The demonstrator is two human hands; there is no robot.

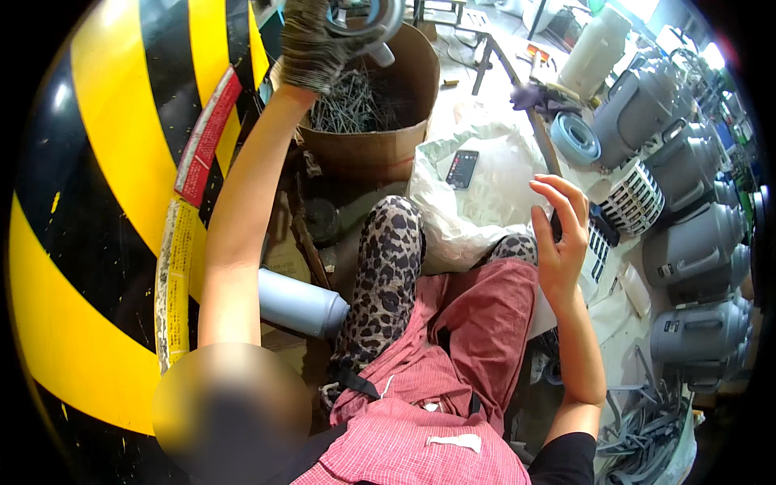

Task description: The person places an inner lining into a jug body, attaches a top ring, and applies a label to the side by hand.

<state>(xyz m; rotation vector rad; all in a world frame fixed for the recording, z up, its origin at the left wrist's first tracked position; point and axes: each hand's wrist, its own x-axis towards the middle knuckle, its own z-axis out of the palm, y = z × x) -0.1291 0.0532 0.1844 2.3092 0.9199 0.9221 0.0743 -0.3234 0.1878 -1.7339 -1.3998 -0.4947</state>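
My left hand, in a dirty striped work glove, is raised at the top of the view. Its fingers are closed on a grey ring-shaped plastic part, partly cut off by the view's upper rim. Below it stands a round cardboard drum with thin grey plastic scraps inside. My bare right hand hovers by the right edge of a white plastic bag, fingers apart. Something dark shows behind its thumb and fingers. On the bag lies a phone.
A yellow-and-black striped machine panel fills the left side. Beside my knee lies a pale blue-grey cylinder. Grey jugs with handles line the right, near light-blue rings, a slotted white basket and grey strips.
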